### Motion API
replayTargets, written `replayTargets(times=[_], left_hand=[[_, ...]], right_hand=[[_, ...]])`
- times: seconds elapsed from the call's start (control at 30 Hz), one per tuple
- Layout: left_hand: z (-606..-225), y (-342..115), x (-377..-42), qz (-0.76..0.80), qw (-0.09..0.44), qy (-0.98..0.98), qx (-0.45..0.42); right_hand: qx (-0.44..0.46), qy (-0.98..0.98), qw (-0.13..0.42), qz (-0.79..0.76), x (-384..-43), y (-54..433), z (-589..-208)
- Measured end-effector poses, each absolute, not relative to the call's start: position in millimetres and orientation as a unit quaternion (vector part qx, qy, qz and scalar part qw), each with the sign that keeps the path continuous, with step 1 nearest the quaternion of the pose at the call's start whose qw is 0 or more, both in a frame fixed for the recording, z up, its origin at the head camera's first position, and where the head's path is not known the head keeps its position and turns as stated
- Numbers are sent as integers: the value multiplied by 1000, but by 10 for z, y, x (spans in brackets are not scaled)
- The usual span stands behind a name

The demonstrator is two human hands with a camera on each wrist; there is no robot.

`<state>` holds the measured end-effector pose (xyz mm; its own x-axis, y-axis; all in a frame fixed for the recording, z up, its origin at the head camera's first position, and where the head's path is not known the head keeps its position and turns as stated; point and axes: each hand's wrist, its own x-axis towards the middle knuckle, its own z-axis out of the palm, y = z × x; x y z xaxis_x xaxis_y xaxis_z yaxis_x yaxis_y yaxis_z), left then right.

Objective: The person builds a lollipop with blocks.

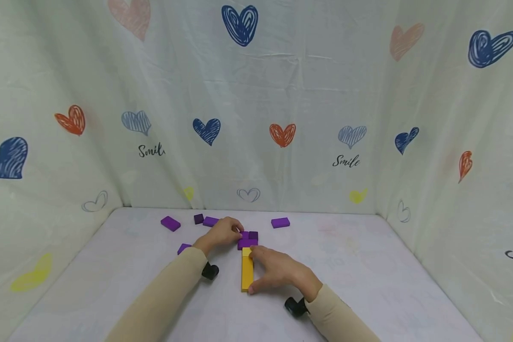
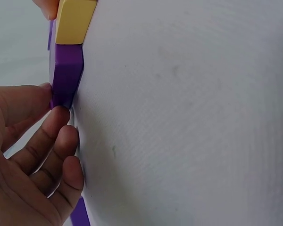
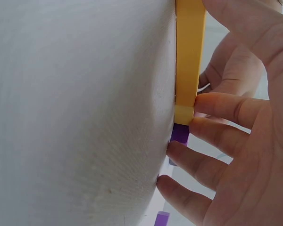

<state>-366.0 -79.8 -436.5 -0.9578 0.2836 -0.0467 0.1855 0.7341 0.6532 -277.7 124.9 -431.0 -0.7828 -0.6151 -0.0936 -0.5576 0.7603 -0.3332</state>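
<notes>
A long yellow block [image 1: 247, 273] lies lengthwise on the table, with a short paler yellow block [image 3: 183, 114] at its far end. Against that end sits a purple block [image 1: 247, 244], and behind it are a small purple block [image 1: 244, 235] and a dark purple cube [image 1: 253, 235]. My left hand [image 1: 222, 232] pinches the small purple block at its left side, thumb and forefinger at its edges. Spread along the right side of the yellow pieces, my right hand [image 1: 278, 269] touches them with thumb near the front end and straight fingers toward the far end.
Toward the back left lie a purple block [image 1: 170, 223], a dark cube [image 1: 198, 219] and another purple block [image 1: 210, 221]. One more purple block [image 1: 184, 248] is partly hidden by the left wrist. At the back right is a purple block [image 1: 280, 223]. A heart-printed curtain [image 1: 308, 104] surrounds the table.
</notes>
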Motion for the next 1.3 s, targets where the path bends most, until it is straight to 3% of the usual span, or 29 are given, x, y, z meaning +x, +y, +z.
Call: replayTargets(times=[1.3], left_hand=[[-4373, -533, -3749, 340, 92, 924, 148]], right_hand=[[-324, 930, 93, -148, -2808, 1276, -4336]])
